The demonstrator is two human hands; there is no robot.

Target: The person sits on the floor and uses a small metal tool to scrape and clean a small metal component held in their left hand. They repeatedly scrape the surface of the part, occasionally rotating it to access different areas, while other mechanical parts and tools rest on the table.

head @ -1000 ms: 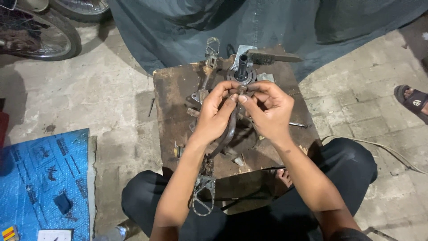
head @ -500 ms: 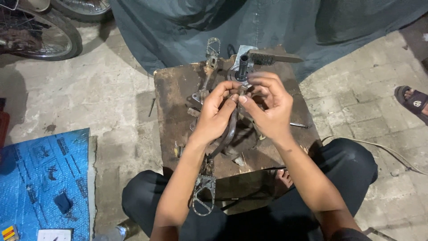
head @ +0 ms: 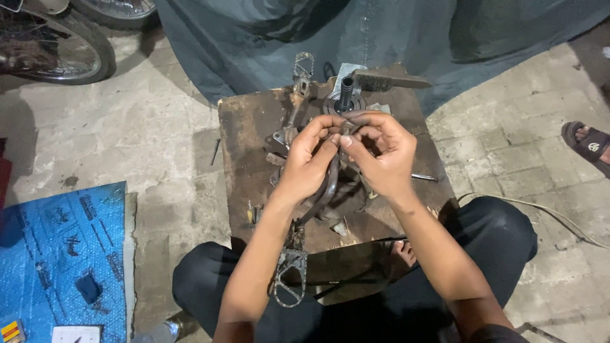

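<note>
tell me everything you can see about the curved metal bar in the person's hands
The curved metal bar is a dark, worn tube that looks like steel, bent in an arc over the stained wooden block. Its upper end is hidden between the left hand and right hand, which pinch it together. Its lower end runs toward the person's lap, near a toothed footpeg; whether they join is unclear.

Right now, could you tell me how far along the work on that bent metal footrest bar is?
Done: nothing visibly finished. In hand: left hand and right hand pinch a small part against the curved bar above the wooden block. Left: loose metal parts lie unused on the block.
</note>
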